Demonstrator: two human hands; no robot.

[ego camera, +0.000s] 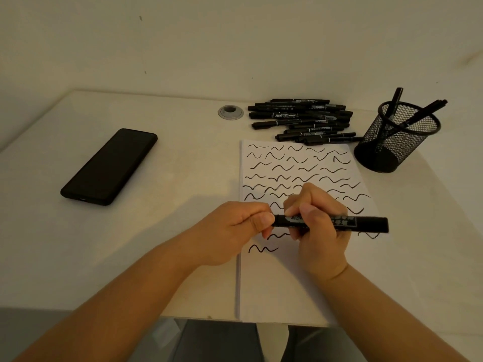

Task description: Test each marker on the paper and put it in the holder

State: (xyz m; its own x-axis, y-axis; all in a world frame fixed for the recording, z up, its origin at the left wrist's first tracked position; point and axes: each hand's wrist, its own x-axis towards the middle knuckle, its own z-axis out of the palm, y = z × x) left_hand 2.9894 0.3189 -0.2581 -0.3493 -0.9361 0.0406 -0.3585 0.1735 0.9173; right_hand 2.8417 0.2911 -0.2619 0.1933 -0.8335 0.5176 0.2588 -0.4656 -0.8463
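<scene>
Crosswise, marker (pixel 339 222) between both hands' grip.

A single head-worn camera looks forward and down from above the table's (pixel 183 163) near edge. It sits close over the hands, with the wall (pixel 235 43) filling the far side.

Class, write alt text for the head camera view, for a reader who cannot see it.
Two hands hold a thick black marker level over a sheet of paper covered in black squiggles: the left hand pinches its left end, the right hand grips its barrel. Beyond lie a pile of black markers, a mesh holder with two markers, and a phone.
</scene>
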